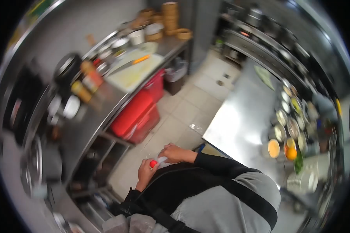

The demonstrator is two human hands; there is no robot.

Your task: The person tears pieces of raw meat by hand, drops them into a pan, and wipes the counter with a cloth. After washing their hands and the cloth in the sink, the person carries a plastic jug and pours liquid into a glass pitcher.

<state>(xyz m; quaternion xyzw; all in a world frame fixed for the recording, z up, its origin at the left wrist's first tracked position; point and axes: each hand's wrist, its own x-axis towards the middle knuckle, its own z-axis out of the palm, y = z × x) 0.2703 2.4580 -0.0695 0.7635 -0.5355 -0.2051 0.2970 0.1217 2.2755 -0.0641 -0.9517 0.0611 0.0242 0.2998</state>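
Observation:
Both my hands are close together in front of my body, above the tiled floor. My left hand (144,173) is closed around a small red object (153,163), which might be a cap or lid. Just to its right, my right hand (174,153) has its fingers closed on a small whitish, translucent piece (162,159) that reaches toward the red object. Whether the two pieces are joined cannot be made out.
On the left counter lies a white cutting board (138,72) with an orange-handled knife (141,59). Red bins (134,116) stand under it. The steel counter (237,112) at right holds several bowls, stacked plates (301,181) and a green cloth (263,76).

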